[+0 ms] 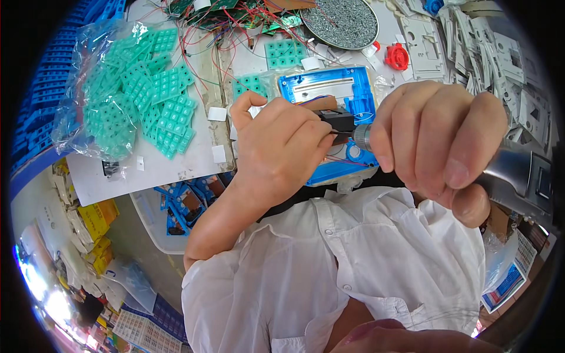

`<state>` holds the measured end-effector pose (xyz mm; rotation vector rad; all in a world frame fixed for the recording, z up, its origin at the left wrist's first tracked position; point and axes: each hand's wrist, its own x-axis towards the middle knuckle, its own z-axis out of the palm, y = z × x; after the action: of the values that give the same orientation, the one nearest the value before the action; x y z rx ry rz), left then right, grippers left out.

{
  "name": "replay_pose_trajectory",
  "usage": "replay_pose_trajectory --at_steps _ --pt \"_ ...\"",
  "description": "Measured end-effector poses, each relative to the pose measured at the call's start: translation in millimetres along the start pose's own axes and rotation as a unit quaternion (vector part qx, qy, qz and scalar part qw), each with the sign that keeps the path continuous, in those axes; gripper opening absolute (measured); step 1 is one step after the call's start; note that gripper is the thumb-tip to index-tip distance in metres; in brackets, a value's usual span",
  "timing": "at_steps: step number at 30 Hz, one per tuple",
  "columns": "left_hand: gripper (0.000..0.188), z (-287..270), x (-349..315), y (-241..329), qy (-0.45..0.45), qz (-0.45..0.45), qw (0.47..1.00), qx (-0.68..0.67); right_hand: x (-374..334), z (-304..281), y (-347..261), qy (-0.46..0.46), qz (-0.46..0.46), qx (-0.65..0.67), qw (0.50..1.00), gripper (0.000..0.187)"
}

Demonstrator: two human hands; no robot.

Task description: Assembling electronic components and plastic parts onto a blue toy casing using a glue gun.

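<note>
My left hand [279, 144] pinches a small black box-shaped part [335, 119] between thumb and fingers. From the right, my right hand [438, 135] is wrapped round a grey powered screwdriver [515, 176]. The screwdriver's ribbed collar [362, 137] points left, right beside the black part; its tip is hidden, so I cannot tell whether it touches. Under both hands lies a blue plastic housing [362, 106] with a white slotted strip inside and thin wires at its edge. It rests on clear plastic wrap.
Green rubber keypads [170, 117] spill from a clear bag at the left. At the back are tangled red wires [206, 35], a round tray of screws [376, 35] and a red round part [396, 56]. White plastic panels [424, 47] pile up at the right. A white bin [150, 217] sits below the table edge.
</note>
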<state>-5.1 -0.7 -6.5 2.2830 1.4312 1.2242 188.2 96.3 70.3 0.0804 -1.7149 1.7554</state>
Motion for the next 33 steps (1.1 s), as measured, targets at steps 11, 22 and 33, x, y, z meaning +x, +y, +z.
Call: replay_pose_trajectory --at_steps 11,22,33 --pt "0.053 10.3 -46.3 -12.5 -0.023 -0.095 0.993 0.065 -8.0 15.6 25.9 0.122 0.003 -0.013 0.992 0.022" --pt "0.056 13.0 -48.2 -15.0 -0.008 -0.075 0.996 0.055 -5.7 10.5 38.9 0.067 0.002 -0.032 0.997 0.021" --pt "0.061 12.7 -46.6 -16.0 -0.007 -0.064 0.997 0.036 -3.3 16.6 45.7 0.041 -0.037 -0.088 0.995 0.021"
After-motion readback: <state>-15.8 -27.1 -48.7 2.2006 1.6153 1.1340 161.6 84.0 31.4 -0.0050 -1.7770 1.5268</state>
